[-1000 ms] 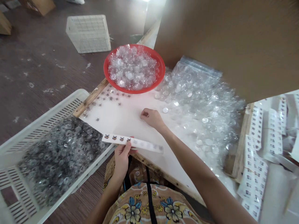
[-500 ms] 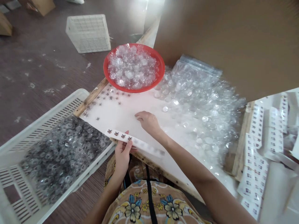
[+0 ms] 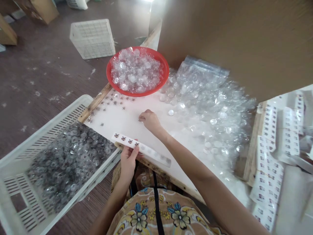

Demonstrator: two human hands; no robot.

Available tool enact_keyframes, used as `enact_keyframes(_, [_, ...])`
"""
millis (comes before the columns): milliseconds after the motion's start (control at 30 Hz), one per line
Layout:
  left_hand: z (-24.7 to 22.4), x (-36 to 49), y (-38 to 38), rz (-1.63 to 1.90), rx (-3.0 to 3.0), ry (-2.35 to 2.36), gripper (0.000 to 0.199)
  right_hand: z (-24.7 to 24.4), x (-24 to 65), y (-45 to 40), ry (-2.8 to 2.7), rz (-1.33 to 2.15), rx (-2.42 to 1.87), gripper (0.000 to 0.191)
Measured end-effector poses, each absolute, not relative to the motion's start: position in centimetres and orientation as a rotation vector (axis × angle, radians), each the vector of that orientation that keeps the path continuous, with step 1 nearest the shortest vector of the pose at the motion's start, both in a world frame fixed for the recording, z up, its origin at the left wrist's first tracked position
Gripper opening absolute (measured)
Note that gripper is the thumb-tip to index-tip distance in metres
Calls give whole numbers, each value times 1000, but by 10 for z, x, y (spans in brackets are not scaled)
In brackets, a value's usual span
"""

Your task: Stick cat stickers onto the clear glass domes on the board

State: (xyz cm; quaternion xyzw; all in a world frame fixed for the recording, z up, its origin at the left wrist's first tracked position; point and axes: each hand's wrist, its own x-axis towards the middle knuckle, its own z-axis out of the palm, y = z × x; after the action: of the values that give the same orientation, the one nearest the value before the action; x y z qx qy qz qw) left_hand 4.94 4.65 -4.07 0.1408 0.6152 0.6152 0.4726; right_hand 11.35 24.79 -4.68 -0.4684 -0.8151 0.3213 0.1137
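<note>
My left hand (image 3: 129,156) pinches a white sticker strip (image 3: 151,152) at the near edge of the white tabletop (image 3: 124,119). Several dark animal-face stickers show on the strip's left part; its right part is blank. Beyond the strip, my right hand (image 3: 149,120) is low over the tabletop with its fingers pressed together, and a small dark bit shows at the fingertips, too small to name. Small printed pieces (image 3: 114,102) are scattered at the tabletop's far left. To the right spreads a heap of clear round pieces (image 3: 212,111).
A red basin (image 3: 162,83) of clear pieces stands at the back. At the left is a white crate (image 3: 85,101) full of shiny pieces. Another white crate (image 3: 93,39) is on the floor. More sticker strips (image 3: 265,176) lie at the right, below a cardboard panel (image 3: 232,42).
My right hand has moved slightly away from me and to the left. The strip is still in my left hand. The whole view has shifted a little.
</note>
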Motion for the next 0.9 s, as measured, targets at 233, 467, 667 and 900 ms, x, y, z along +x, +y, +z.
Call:
enact_keyframes(233, [-41, 49, 48, 1489, 368, 1552, 45, -25, 117, 243, -2333, 957, -1391, 26])
enact_keyframes(467, [-43, 46, 48, 1440, 419, 1587, 38, -3, 149, 173, -2244, 1478, -1060, 6])
enact_keyframes(667, [-39, 48, 50, 1410, 569, 1548, 33, -1, 155, 148, -2139, 1312, -1072, 12])
enact_keyframes(900, [-34, 49, 52, 1425, 464, 1504, 38, -13, 173, 206, -1856, 1351, -1185, 9])
